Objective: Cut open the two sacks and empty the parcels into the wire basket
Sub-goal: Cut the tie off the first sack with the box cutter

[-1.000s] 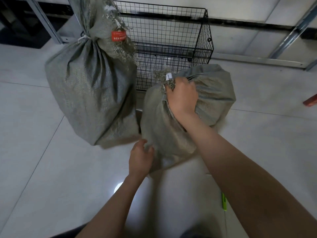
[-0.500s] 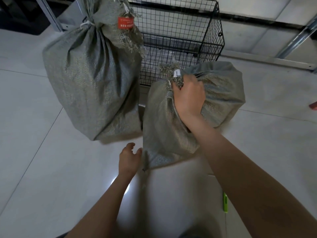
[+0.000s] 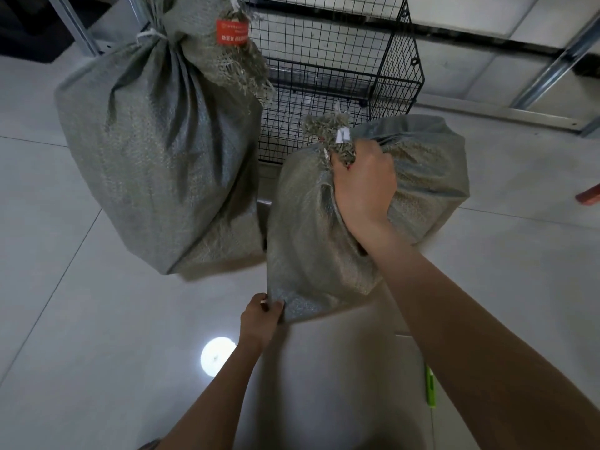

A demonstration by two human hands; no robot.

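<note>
Head view, right hand (image 3: 363,193) grips sack (image 3: 308,241) neck, left hand (image 3: 259,323) pinches corner (basket (image 3: 350,53) behind).

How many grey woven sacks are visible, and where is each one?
2. One grey woven sack with a red tag stands left of the black wire basket. The other grey sack, in front of the basket, is held by the right hand and left hand.

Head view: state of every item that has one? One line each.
right sack: neck tied, uncut, held at both ends
left sack: tied with white cord, uncut, standing beside the basket
wire basket: upright, top open, no parcels visible inside
green tool: lying on the floor, untouched
right grip: grips the right sack's neck
left grip: pinches the right sack's bottom corner
</note>
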